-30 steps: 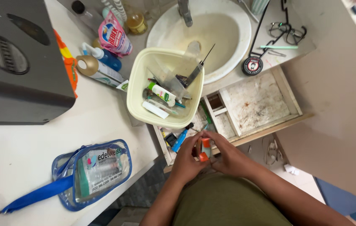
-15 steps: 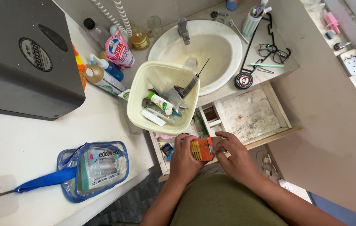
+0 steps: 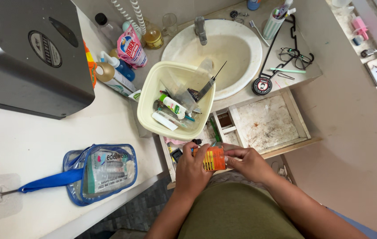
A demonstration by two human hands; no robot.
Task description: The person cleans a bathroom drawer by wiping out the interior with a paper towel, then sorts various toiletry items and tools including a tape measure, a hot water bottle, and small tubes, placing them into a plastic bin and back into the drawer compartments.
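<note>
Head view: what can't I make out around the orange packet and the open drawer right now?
- Orange packet: its ends are covered by the left hand and right hand; contents unseen.
- Drawer: its left compartments are hidden by the cream tub and the hands.
- Tub contents: jumbled, too small to sort.
- Grey dispenser: cut by the top edge.

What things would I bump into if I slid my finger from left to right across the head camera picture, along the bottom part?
Blue strap → clear blue-edged pouch → left hand → small orange packet → right hand.
</note>
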